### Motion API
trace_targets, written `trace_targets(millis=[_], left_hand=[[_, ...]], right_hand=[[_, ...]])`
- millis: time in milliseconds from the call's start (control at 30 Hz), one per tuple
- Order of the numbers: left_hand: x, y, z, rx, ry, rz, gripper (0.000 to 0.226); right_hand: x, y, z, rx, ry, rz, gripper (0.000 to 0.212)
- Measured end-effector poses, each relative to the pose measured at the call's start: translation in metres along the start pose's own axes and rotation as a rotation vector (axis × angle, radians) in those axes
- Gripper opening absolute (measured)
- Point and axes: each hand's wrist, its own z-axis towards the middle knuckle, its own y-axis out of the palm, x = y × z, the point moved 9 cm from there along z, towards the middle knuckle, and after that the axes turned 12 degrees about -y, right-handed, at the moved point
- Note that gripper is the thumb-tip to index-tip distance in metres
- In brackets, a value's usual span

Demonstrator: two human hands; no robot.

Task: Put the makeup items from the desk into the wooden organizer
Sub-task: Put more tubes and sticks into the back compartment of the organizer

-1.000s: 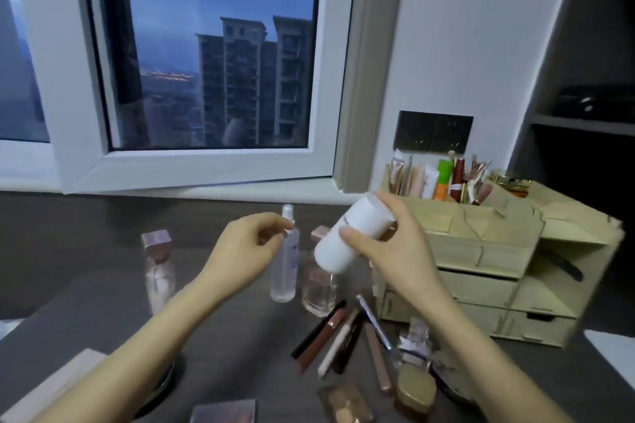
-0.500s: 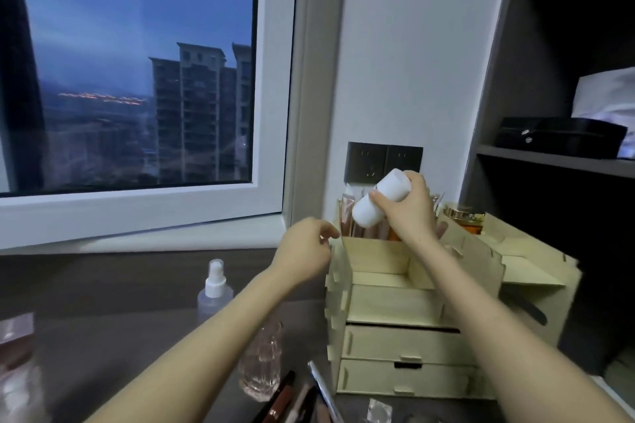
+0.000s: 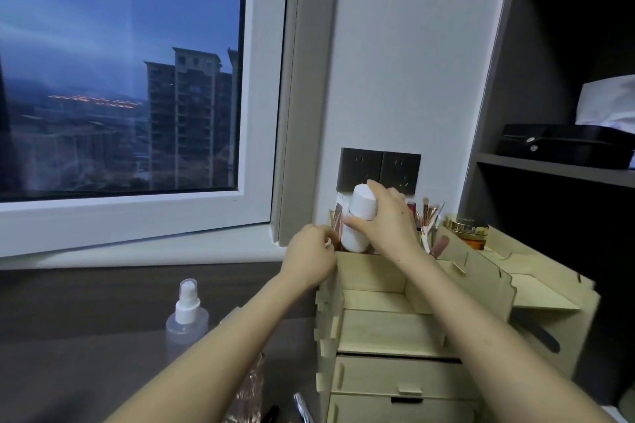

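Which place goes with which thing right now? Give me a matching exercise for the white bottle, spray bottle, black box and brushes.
Things:
1 white bottle
2 spray bottle
3 black box
4 brushes

Places:
A on the shelf
B in the right hand's grip at the organizer's top
C standing in the organizer's back section
D on the desk, left of the organizer

Pairs: 1-B, 2-D, 3-A, 4-C

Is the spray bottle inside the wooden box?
No, the spray bottle stands on the desk, to the left of the wooden box.
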Motion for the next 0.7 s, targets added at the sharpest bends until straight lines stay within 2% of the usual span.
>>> trace_targets(millis=[200,467,600,700], left_hand=[[0.0,0.0,0.009,0.031,-0.022,-0.063,0.023],[0.006,-0.004,0.022,0.081,-0.036,-0.096,0.021],[0.01,-0.003,0.026,0.087,-0.036,-0.101,0.026],[0.012,-0.006,0.03,0.109,-0.041,-0.062,0.038]], right_hand=[[0.014,0.005,-0.007,-0.12,0.015,0.078,0.075],[0.006,0.015,0.013,-0.311,-0.032,-0.265,0.056],[-0.003,0.014,0.023,-0.311,-0.024,-0.269,0.051],[-0.003,0.015,0.025,-0.368,0.009,-0.246,0.048]])
